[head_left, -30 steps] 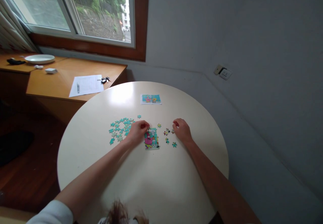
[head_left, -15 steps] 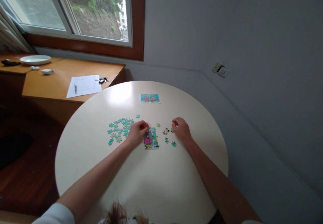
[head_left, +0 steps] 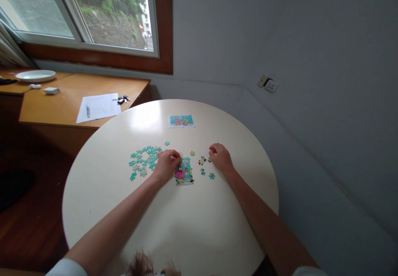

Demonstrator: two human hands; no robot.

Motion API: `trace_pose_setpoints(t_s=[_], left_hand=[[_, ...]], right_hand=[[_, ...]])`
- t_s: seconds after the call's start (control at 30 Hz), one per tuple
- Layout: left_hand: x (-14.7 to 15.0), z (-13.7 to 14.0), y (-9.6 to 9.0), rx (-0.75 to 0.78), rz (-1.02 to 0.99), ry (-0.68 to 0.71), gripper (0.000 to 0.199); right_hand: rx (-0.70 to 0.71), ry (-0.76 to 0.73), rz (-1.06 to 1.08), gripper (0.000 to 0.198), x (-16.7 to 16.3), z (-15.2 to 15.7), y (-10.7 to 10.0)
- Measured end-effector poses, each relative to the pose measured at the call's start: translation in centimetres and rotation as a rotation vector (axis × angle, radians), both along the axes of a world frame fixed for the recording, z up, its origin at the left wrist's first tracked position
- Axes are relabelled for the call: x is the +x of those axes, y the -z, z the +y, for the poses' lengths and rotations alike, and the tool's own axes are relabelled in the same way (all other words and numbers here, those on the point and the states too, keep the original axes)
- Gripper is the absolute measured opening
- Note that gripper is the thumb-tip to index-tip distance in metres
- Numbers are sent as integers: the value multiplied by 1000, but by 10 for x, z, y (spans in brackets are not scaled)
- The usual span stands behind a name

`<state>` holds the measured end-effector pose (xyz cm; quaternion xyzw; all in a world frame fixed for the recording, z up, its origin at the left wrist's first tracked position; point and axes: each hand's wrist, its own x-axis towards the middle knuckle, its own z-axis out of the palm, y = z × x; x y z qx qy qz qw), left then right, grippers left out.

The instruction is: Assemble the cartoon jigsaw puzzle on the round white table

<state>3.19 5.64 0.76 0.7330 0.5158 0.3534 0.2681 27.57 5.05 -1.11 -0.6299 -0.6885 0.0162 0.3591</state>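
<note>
A partly joined jigsaw puzzle (head_left: 186, 174) with a pink figure and a pale green-blue figure lies flat before me. My left hand (head_left: 168, 164) is at its upper left corner, thumb and fingers pinched together; whatever lies between the fingertips is hidden. To the puzzle's right, my right hand (head_left: 220, 156) rests with curled fingers beside a few loose multicoloured pieces (head_left: 202, 160). What it may hold is too small to make out. Another loose piece (head_left: 212, 176) lies below that hand, and one greenish piece (head_left: 192, 153) sits just above the puzzle.
Many loose turquoise pieces (head_left: 144, 160) are spread left of my left hand on the round white table (head_left: 174, 226). A small picture card (head_left: 181, 121) lies toward the far edge. Behind at left, a wooden desk (head_left: 68, 102) carries paper (head_left: 102, 108), keys (head_left: 122, 100) and a white plate (head_left: 36, 76).
The whole view has shifted slightly, so things appear a little farther left. Both hands keep nearly the same places and finger poses; the left sits marginally lower against the puzzle's corner.
</note>
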Motion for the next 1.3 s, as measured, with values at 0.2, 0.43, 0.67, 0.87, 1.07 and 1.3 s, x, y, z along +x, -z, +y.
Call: trace_pose_setpoints(t_s=[0.2, 0.43, 0.67, 0.87, 1.07, 1.3], left_hand=[[1, -2, 2, 36, 150, 15, 12], [1, -5, 0, 73, 261, 84, 14], [3, -8, -5, 85, 302, 121, 13], [1, -10, -1, 216, 297, 121, 16], [1, -29, -1, 469, 355, 177, 38], [14, -62, 21, 351, 680, 253, 78]], right_hand=[[10, -5, -5, 13, 0, 1, 2], [16, -5, -23, 14, 2, 3, 6], [1, 4, -24, 13, 1, 2, 5], [-6, 13, -2, 13, 2, 3, 7], [-15, 22, -4, 13, 2, 4, 7], [6, 23, -18, 13, 2, 4, 8]])
